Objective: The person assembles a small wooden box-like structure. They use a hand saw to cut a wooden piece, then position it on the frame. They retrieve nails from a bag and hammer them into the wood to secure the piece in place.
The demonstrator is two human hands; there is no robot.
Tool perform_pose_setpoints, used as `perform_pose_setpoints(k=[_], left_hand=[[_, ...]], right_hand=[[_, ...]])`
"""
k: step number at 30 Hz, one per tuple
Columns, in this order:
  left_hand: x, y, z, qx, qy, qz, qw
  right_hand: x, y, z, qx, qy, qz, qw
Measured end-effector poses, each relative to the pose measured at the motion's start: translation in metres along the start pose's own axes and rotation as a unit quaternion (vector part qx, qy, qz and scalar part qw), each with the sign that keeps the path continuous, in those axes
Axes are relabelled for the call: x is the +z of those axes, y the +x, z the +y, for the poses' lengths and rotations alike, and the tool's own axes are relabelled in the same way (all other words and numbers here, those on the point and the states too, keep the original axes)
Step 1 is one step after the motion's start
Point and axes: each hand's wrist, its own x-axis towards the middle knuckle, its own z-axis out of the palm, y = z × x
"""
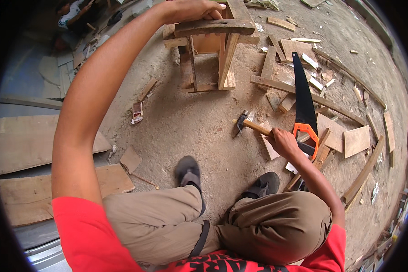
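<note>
A small wooden stool-like frame (214, 28) stands on the ground ahead of me, built of planks and thin legs with a dark curved strip along its near upper edge. My left hand (197, 11) reaches out to its top, with the fingers bent around the wood just behind that strip. Low on the right, my right hand (284, 143) is closed round the wooden handle of a claw hammer (259, 128). The hammer's dark metal head points left, above the dirt. Just right of that hand lies a handsaw (304, 97) with a black blade and orange handle.
Loose planks and offcuts (356, 141) are strewn over the right side. Wide boards (29, 140) lie at the left. A small open box (137, 112) rests on the dirt left of the frame. Another person (70, 13) sits at the far left.
</note>
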Motion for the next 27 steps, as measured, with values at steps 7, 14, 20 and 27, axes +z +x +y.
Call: perform_pose_setpoints(k=[7,14,20,27], left_hand=[[0.039,-0.028,-0.018,0.228,0.360,0.191,0.885],[0.030,-0.065,-0.003,0.097,0.418,0.127,0.894],[0.070,-0.071,-0.037,0.184,0.360,0.265,0.875],[0.161,-0.060,0.006,0.357,0.344,0.398,0.772]], right_hand=[[-0.001,-0.003,0.005,-0.013,-0.025,0.060,0.998],[-0.033,-0.020,-0.004,0.005,0.082,0.169,0.982],[-0.064,-0.059,0.011,0.158,0.233,0.376,0.883],[-0.012,-0.112,0.013,0.315,0.300,0.531,0.727]])
